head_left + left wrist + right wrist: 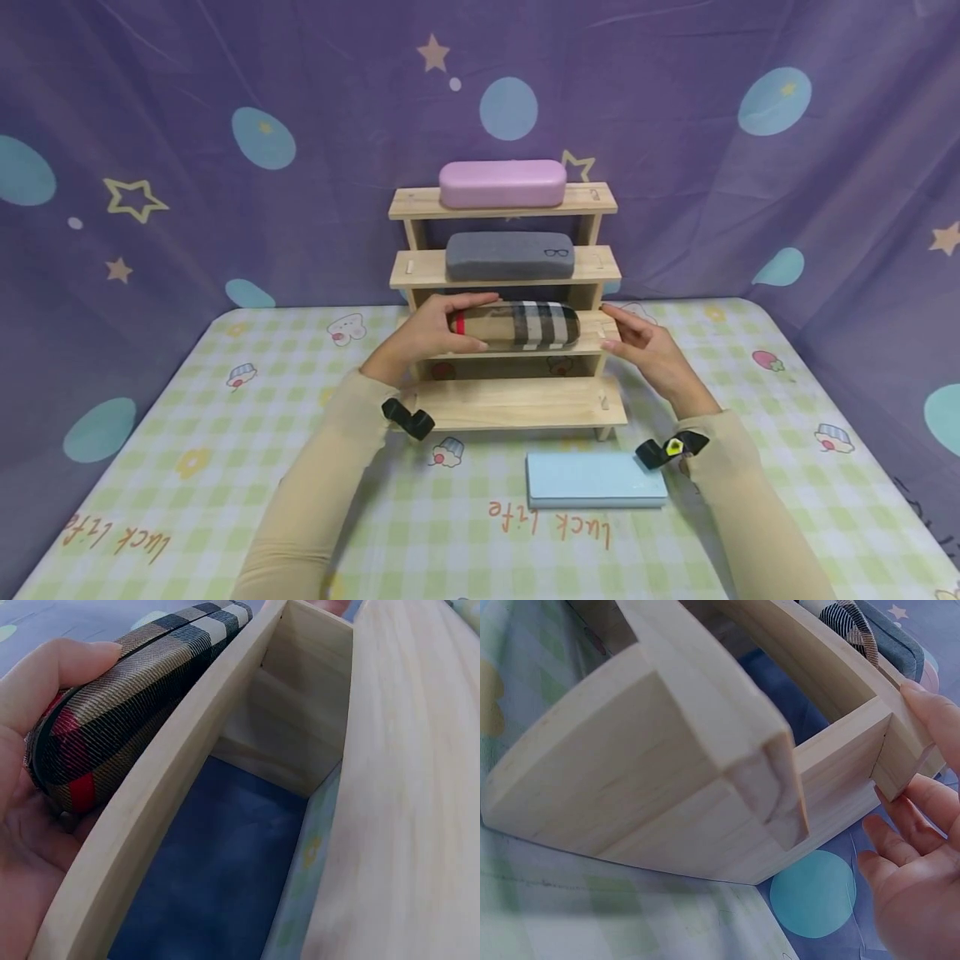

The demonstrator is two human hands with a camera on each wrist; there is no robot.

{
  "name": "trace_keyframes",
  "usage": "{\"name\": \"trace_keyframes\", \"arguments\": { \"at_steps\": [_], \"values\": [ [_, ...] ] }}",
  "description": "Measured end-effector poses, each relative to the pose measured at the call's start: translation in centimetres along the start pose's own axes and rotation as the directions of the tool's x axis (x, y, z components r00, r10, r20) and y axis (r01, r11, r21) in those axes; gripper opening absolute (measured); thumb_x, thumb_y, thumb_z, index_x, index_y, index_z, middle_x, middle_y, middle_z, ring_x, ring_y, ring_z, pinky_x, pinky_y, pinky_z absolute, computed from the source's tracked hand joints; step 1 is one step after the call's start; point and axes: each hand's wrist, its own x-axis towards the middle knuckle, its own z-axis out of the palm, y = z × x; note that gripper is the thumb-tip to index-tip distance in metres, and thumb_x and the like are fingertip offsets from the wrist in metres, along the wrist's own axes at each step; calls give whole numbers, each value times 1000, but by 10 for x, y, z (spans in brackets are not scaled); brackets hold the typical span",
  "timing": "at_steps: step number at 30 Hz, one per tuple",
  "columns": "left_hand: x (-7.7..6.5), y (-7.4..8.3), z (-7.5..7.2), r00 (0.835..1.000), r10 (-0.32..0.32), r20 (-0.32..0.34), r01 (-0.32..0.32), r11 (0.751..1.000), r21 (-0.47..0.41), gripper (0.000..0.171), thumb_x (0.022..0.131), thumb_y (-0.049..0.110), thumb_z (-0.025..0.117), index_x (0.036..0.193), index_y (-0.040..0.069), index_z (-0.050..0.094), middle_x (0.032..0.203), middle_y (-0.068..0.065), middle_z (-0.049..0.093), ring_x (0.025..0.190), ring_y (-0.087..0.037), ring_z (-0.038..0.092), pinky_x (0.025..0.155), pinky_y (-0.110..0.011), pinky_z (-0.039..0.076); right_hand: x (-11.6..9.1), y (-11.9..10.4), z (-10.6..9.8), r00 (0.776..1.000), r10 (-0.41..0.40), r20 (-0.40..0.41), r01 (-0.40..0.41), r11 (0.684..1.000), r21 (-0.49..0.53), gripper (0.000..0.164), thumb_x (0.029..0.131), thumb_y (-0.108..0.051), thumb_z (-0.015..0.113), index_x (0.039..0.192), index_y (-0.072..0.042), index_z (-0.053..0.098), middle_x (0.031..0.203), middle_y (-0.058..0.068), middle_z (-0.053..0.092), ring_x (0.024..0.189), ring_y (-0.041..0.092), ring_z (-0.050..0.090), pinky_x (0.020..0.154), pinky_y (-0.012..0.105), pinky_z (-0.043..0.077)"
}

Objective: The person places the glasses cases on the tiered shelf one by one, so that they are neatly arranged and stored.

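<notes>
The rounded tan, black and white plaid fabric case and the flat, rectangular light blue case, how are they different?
The plaid case is patterned; the light blue case is plain. The plaid case has rounded ends, while the light blue case has straight edges. The left hand grips the plaid case at the pale wooden stepped shelf, but the light blue case lies on the green-and-white checked tablecloth, unheld. Both are longer than wide.

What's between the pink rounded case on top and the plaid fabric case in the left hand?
In the head view, a grey oblong case lies between them, on the second-highest step of the wooden rack.
</notes>
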Motion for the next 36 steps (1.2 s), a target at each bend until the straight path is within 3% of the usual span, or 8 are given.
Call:
{"name": "trace_keyframes", "arguments": {
  "at_steps": [2, 5, 7, 9, 12, 20, 30, 36],
  "values": [
    [0, 0, 0, 1000, -6, 4, 6, 1000, 0, 70, 74, 4, 78, 137, 10, 50, 136, -1, 51, 50, -6, 36, 53, -22, 40, 0, 0, 0, 1000, -3, 2, 3, 1000, 3, 61, 91, -7, 61, 144, 4, 33, 153, 17, 24, 140, 27, 21, 105, 20, 29],
    [1, -1, -2, 1000, -12, 17, 11, 1000, 9, 70, 75, 5, 78, 138, 11, 49, 105, -2, 59, 51, -7, 39, 53, -23, 41, -1, 0, 0, 1000, -12, 5, 12, 1000, 6, 61, 91, -6, 61, 144, 4, 33, 153, 18, 24, 140, 27, 22, 105, 19, 30],
    [1, -1, -2, 1000, -6, 27, 5, 1000, 24, 69, 75, 6, 78, 138, 11, 49, 104, 0, 58, 57, -8, 46, 57, -23, 44, -1, 0, 0, 1000, -19, 6, 18, 1000, 9, 61, 91, -6, 61, 143, 4, 33, 152, 18, 24, 140, 27, 22, 105, 19, 30],
    [2, -2, -3, 999, 1, 43, -3, 999, 40, 69, 76, 7, 78, 139, 10, 48, 108, -4, 59, 63, -11, 49, 61, -23, 45, -1, 0, 0, 1000, -20, 5, 20, 1000, 8, 60, 91, -6, 61, 143, 5, 33, 152, 18, 24, 140, 27, 21, 105, 18, 29],
    [3, -3, -4, 998, 4, 59, -8, 998, 55, 70, 77, 8, 78, 139, 9, 47, 139, -3, 48, 87, -16, 56, 76, -25, 48, -1, 0, 0, 1000, -17, 3, 17, 1000, 5, 60, 91, -5, 61, 143, 5, 33, 152, 19, 25, 140, 27, 23, 104, 17, 31],
    [3, -4, -5, 999, -2, 35, -1, 997, 80, 70, 77, 9, 78, 139, 8, 47, 142, -6, 46, 122, -19, 46, 102, -35, 37, 0, 0, 0, 1000, -20, 2, 20, 1000, 14, 61, 91, -5, 61, 143, 5, 32, 152, 19, 25, 140, 27, 23, 103, 17, 32],
    [-11, -3, -4, 999, 8, -41, -9, 999, -35, 72, 75, -3, 76, 140, 1, 43, 145, -11, 41, 131, -22, 40, 100, -27, 39, 0, -1, 0, 999, -35, 8, 34, 999, 14, 60, 91, -4, 60, 143, 7, 32, 152, 21, 23, 140, 27, 21, 104, 17, 30],
    [-28, 3, -3, 994, 50, -100, -52, 999, -9, 75, 73, -5, 76, 140, 0, 42, 148, -15, 36, 135, -28, 36, 107, -37, 32, 0, -2, 1, 1000, -29, 1, 29, 999, 13, 61, 90, -5, 62, 143, 7, 32, 151, 22, 25, 140, 29, 22, 103, 17, 32]
  ]
}}
